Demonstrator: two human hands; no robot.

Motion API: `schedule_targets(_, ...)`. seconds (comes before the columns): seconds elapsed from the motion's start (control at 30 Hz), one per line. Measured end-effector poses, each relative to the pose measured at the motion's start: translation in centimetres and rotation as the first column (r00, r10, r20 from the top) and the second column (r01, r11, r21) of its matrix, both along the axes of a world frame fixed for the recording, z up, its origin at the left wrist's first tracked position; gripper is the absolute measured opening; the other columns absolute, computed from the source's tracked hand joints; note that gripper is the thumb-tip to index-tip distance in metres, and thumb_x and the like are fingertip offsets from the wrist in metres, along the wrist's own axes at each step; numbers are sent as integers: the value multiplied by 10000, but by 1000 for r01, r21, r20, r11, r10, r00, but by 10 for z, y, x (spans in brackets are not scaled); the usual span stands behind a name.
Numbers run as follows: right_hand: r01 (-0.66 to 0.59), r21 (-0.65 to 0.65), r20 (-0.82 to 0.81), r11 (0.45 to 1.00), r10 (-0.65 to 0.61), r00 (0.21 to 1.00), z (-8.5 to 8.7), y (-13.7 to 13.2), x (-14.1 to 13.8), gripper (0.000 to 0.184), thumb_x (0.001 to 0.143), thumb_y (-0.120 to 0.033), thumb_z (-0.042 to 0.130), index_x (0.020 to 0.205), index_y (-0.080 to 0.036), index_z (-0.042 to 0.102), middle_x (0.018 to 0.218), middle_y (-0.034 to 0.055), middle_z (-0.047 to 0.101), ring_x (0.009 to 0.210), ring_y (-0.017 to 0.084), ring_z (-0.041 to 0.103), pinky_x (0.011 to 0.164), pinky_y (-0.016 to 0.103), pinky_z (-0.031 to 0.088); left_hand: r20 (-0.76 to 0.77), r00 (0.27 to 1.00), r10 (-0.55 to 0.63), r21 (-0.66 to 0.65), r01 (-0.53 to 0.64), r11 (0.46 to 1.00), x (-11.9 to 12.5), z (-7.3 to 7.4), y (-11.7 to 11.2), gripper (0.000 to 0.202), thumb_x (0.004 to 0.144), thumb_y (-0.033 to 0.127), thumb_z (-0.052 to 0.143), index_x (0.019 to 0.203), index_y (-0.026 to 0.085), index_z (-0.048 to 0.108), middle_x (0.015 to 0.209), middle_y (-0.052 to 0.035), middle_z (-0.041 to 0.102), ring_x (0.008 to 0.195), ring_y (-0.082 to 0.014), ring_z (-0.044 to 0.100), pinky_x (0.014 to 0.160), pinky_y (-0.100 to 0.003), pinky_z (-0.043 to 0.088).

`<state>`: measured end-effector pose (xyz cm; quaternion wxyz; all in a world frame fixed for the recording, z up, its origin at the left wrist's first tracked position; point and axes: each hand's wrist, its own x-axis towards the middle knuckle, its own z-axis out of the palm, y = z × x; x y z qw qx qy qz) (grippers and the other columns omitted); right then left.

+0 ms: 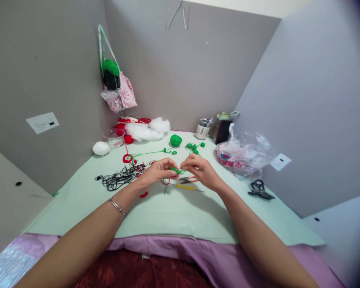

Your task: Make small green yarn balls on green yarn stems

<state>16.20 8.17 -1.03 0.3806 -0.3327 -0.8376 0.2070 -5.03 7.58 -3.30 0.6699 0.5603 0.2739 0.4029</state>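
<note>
Between thumb and fingers, my left hand (159, 171) grips a small piece of green yarn (176, 171). Close beside it, my right hand (201, 170) is closed in a pinch on the same green yarn; its exact shape between the fingertips is too small to make out. Under the hands lie small scissors (188, 179) with orange-red handles and a yellow-handled crochet hook (186, 187). A green ball of yarn (176, 140) and several small green yarn balls (194, 147) sit just beyond the hands.
Tangled black cord (117, 180) and red yarn rings (127, 159) lie left. White stuffing (147, 130), a plastic cup (114, 138) and white yarn (101, 148) stand behind. To the right are a tin (202, 130), a phone (223, 132), a plastic bag (243, 154) and a black hair claw (260, 190).
</note>
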Motion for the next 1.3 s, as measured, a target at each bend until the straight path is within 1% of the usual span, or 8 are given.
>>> schedule_targets(0.17,-80,-146,-120,986,62,991,-1,-1,-2,174,882,-333,616,879,-199,727,794,28,542,697,126,513,596,250,415,20,997,-79,-57,80,995,-4,3,0,291,698,277,786,908,150,630,850,-14,653,776,-122,662,827,-273,492)
schedule_targets(0.5,61,-99,-136,993,-74,988,-14,-7,-18,104,873,-215,588,902,-196,686,826,27,594,609,109,557,575,245,460,16,1000,19,-100,-17,995,4,2,-3,289,703,287,776,859,140,581,752,-3,636,706,-121,644,781,-296,513)
schedule_targets(0.63,73,62,18,995,-75,997,-18,-11,-22,195,938,-198,484,1019,-213,662,860,34,618,692,120,583,649,245,454,2,997,78,-99,-77,992,5,-6,1,341,680,300,792,859,146,546,781,-16,664,723,-140,668,808,-333,515)
schedule_targets(0.83,87,250,254,964,-152,955,-18,-14,-23,168,932,-181,496,899,-195,661,854,36,658,672,111,575,610,219,407,-135,987,82,-66,-91,994,9,-17,2,325,686,339,771,818,147,543,724,-37,673,712,-173,684,703,-286,500)
schedule_targets(0.93,133,385,193,913,-220,956,-20,-16,-25,155,925,-207,516,892,-197,667,1000,56,657,623,79,558,569,211,390,-112,991,67,-49,-73,996,9,-17,2,318,682,337,767,811,151,544,710,-19,652,693,-159,669,708,-296,511)
schedule_targets(1.03,130,442,98,888,-191,977,-25,-15,-27,164,933,-218,509,887,-193,664,1023,62,661,634,72,572,573,203,407,-82,995,55,-73,-61,995,7,-15,3,351,658,339,783,809,158,523,711,-7,638,667,-149,655,712,-319,525)
schedule_targets(1.23,37,609,205,792,-202,958,-27,-20,-29,201,928,-162,490,859,-208,673,1019,40,695,652,73,592,573,215,391,-56,998,26,-65,-30,997,4,-15,5,348,666,333,776,798,163,501,729,3,602,680,-139,640,696,-306,532)
schedule_targets(1.3,55,579,156,814,-177,972,-25,-21,-31,196,922,-169,498,844,-205,674,992,49,694,657,79,595,581,218,401,-74,997,31,-66,-36,997,4,-16,5,351,657,335,781,802,161,513,742,-3,606,684,-145,643,692,-311,531)
